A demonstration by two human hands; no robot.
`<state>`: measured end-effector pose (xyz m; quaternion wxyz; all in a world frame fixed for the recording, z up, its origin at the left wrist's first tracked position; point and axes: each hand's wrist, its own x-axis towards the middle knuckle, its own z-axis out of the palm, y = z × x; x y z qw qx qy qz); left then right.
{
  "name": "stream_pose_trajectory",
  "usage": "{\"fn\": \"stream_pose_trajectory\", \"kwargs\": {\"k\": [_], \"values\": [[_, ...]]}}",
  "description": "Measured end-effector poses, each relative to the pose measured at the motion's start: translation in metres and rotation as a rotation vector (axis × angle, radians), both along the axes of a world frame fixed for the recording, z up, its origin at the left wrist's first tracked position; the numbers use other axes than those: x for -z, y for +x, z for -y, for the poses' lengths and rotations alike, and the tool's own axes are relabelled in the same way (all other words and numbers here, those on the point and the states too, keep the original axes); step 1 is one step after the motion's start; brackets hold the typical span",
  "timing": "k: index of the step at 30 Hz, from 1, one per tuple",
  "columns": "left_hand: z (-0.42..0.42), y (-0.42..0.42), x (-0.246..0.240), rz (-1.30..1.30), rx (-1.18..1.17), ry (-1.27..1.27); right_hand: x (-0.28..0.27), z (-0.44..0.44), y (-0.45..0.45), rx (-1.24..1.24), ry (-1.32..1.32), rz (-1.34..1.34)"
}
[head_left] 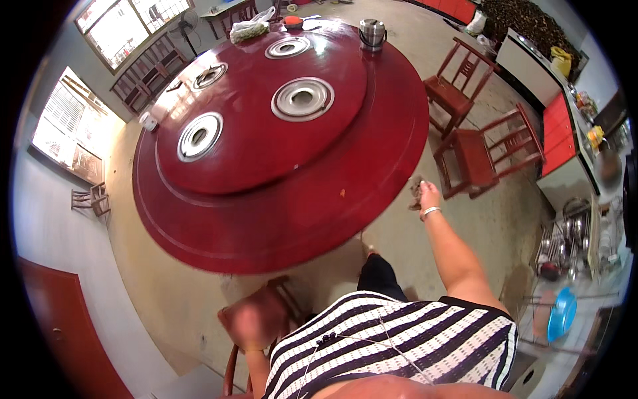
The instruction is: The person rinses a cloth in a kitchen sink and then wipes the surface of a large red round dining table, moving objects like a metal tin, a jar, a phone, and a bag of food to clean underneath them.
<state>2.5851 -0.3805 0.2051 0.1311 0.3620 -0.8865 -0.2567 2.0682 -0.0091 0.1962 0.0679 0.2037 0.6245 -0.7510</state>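
Observation:
My right hand (429,195) is shut on a crumpled grey-brown rag (415,192), held out beyond the right edge of a large round red table (279,234). A bracelet circles that wrist. My left hand (247,321) is blurred, low in front of me over a wooden chair (279,304); whether it grips the chair cannot be made out. The table carries a raised round red turntable (244,144) with several ringed metal discs, among them a near one (285,103). A small orange-brown scrap (342,193) lies on the table's near rim.
A lidded metal pail (372,35) and a plastic bag of green produce (250,27) stand at the table's far side. Two wooden chairs (448,85) (473,154) stand right of it. A dish rack (568,239) and a blue basin (562,314) are farther right.

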Motion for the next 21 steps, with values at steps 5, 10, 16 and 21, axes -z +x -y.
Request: {"fn": "stream_pose_trajectory", "kwargs": {"k": [5,10,16,21], "values": [[-0.042,-0.195,0.027,-0.046,-0.063,0.199,0.062,0.037,-0.222,-0.351,0.368,-0.171],[-0.056,-0.338,0.002,0.538,0.037,0.252,0.057,0.103,-0.301,-0.595,1.273,-0.726],[-0.083,-0.403,0.006,1.050,0.072,0.130,0.053,0.159,-0.154,-1.168,0.810,-1.223],[-0.088,-0.395,0.002,1.032,0.013,0.107,0.039,0.142,-0.226,-1.075,0.644,-1.177]]}}
